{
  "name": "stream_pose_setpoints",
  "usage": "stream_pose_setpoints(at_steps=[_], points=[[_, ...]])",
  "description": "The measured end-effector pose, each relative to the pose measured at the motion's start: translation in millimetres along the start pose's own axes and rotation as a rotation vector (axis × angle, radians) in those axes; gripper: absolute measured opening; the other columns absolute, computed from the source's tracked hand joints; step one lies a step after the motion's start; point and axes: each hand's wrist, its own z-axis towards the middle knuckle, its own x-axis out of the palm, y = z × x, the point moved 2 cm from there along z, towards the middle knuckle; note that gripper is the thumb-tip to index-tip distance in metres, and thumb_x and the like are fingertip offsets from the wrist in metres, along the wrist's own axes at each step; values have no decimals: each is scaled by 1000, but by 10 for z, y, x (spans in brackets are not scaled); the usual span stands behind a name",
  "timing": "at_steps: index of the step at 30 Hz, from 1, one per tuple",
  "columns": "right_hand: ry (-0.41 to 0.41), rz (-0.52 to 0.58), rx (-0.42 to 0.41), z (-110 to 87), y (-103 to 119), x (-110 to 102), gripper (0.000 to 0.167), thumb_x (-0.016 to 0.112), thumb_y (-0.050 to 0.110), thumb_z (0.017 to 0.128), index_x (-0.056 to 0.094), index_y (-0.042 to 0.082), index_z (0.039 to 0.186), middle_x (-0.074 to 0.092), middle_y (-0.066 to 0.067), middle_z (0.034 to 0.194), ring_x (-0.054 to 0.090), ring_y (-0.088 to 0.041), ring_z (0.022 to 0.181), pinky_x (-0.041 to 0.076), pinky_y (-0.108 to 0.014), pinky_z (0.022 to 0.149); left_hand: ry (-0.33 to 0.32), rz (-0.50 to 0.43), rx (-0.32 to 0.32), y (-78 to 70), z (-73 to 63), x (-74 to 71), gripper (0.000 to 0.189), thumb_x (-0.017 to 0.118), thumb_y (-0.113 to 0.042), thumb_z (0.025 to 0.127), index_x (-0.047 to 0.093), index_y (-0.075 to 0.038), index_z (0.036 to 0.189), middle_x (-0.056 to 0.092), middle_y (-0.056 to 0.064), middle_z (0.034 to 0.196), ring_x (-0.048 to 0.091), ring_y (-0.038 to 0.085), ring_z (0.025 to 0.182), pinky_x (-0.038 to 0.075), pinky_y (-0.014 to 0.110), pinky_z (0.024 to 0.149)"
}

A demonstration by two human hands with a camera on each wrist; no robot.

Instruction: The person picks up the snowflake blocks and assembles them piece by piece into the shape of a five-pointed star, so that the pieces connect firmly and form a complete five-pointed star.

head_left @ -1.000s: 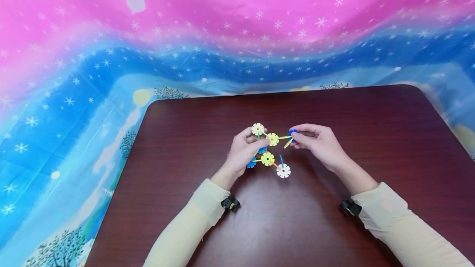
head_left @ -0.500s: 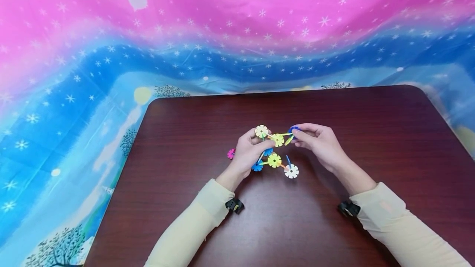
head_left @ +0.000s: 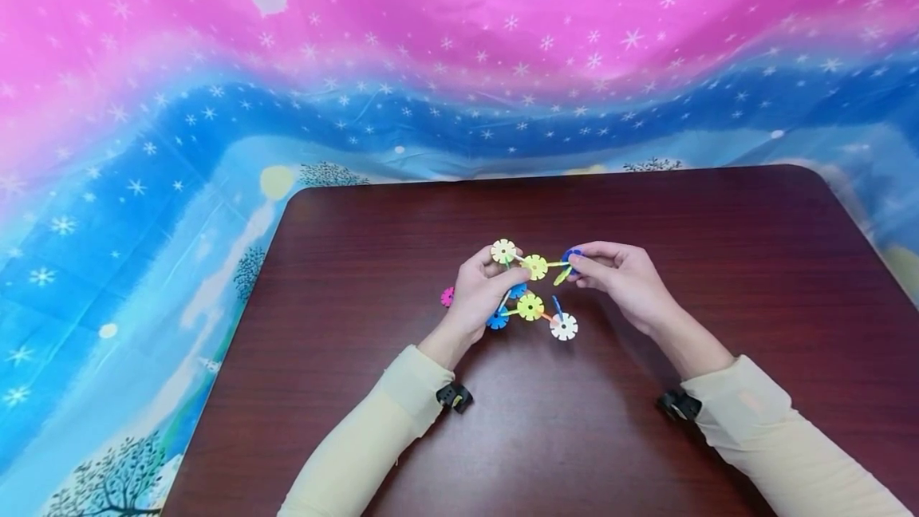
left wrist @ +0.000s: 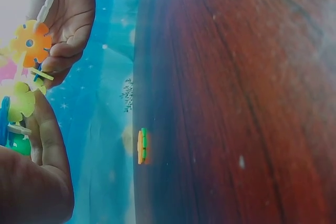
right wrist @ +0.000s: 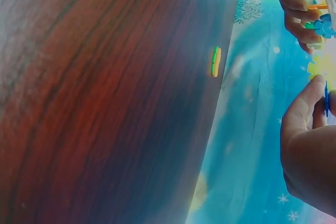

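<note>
In the head view my left hand (head_left: 477, 294) grips a linked structure of notched plastic discs, its thumb over the upper part. The structure has a cream disc (head_left: 503, 251), yellow discs (head_left: 530, 307), blue discs (head_left: 498, 317) and a white disc (head_left: 564, 327). My right hand (head_left: 621, 282) pinches a dark blue disc (head_left: 572, 258) at the upper right end between thumb and fingers. Yellow pieces (head_left: 563, 275) join that end to the rest. An orange disc (left wrist: 31, 43) shows by the right hand in the left wrist view. Part of the structure hides behind my left hand.
A pink disc (head_left: 448, 297) shows past my left hand's outer side. In the right wrist view, a thin orange and green piece (right wrist: 216, 61) appears edge-on near the border of the brown table (head_left: 359, 230). A patterned cloth (head_left: 459, 86) hangs behind the table.
My left hand and the disc structure have shifted slightly to the right, and more of the pink disc shows. My right hand stays nearly in place, still pinching the dark blue disc.
</note>
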Motion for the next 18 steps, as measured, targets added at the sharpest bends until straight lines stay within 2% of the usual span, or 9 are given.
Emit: stream_pose_setpoints(at_steps=[5,7,9,11,14,18], points=[[-15,19,12,-2,4,34,8,71,6,99,75,7,105,77,-1,92,73,-12,77,60,-25,76,8,-15,6,3,-2,2,42,79,-5,87,64,8,125,76,7,99,72,22,87,59,28,78],[-29,22,23,-4,5,47,7,72,8,98,77,10,103,77,0,92,73,-12,76,60,-25,76,18,-47,2,6,-7,4,43,79,-3,87,63,9,125,76,8,97,73,19,81,60,30,76],[-42,19,27,-8,9,58,6,74,9,97,78,11,102,77,1,92,73,-12,77,60,-24,76,26,-72,1,11,-13,7,42,79,-3,87,62,9,124,76,11,94,75,22,77,62,34,76],[-54,16,27,-14,15,69,6,75,10,97,78,9,102,76,1,92,73,-12,76,60,-24,76,26,-93,2,9,-21,11,40,79,-3,86,63,8,121,76,14,91,76,30,78,63,37,76],[-71,-9,19,-28,24,94,12,74,9,97,77,1,106,76,-1,92,73,-13,75,60,-25,76,7,-95,18,3,-30,12,34,81,-3,85,67,4,116,75,16,88,75,41,84,62,39,79],[-57,-109,19,-43,18,152,28,72,10,99,71,-11,117,77,1,94,72,-10,77,61,-27,77,-5,-76,47,-29,-26,23,27,83,-4,85,72,-2,109,75,16,92,76,35,79,62,38,79]])
